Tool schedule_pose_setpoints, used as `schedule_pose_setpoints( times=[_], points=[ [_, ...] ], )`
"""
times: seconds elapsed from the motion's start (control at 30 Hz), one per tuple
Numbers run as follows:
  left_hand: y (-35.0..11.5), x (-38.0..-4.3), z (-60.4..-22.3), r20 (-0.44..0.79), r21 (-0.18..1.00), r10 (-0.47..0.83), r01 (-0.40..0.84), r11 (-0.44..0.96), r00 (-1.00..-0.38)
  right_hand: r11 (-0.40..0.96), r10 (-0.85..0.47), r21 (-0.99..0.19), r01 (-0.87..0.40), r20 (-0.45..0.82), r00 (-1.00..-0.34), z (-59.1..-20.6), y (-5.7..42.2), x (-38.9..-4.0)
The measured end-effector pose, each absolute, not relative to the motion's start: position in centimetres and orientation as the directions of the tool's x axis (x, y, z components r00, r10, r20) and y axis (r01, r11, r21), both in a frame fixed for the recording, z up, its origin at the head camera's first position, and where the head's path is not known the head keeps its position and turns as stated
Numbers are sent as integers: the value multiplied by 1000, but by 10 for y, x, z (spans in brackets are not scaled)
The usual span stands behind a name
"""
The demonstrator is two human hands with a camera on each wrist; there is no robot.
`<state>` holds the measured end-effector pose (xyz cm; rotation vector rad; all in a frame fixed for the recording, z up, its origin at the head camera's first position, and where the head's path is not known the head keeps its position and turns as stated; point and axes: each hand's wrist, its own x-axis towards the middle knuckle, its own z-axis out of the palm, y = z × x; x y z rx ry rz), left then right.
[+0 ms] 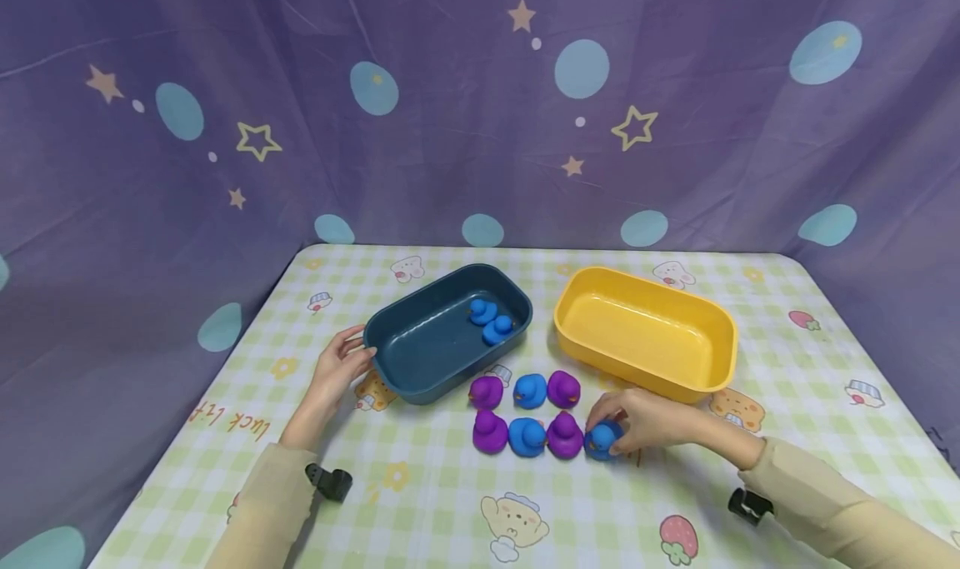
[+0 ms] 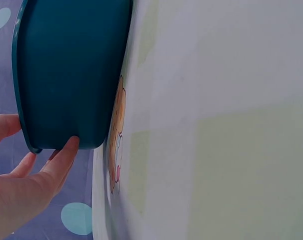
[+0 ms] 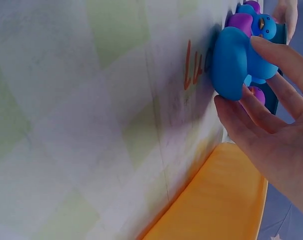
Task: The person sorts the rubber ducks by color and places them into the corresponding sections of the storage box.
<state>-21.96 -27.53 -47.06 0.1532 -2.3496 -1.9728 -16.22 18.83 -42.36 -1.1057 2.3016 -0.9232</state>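
My right hand [image 1: 648, 419] pinches a blue toy duck [image 1: 602, 441] between thumb and fingers at the right end of the front row of ducks. Seen from the right wrist, the duck's rounded blue body [image 3: 230, 62] is close over the cloth. My left hand [image 1: 337, 369] touches the left end of a dark teal tub [image 1: 416, 394], its fingertips on the outer wall [image 2: 66, 115] and at the rim. Two blue ducks [image 1: 498, 330] lie inside that tub. Beside the held duck stands a purple duck [image 1: 565, 436].
Several more purple and blue ducks [image 1: 530, 391] stand in two rows in front of the tubs. A yellow tub [image 1: 645, 331] with nothing in it stands behind my right hand. A checked cloth [image 1: 435, 502] covers the table; a purple curtain [image 1: 465, 169] hangs behind.
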Motion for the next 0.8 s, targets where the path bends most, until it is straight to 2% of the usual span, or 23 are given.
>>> schedule_pose_setpoints(
  times=[0.57, 0.8],
  points=[
    [-271, -214, -461, -16, 983, -111, -36, 179, -994, 455, -798, -718, -527, -67, -598, -412, 189, -167],
    [-272, -214, -462, -7, 983, -101, -26, 181, -995, 485, -778, -707, -515, -79, -624, -405, 187, -172]
  ],
)
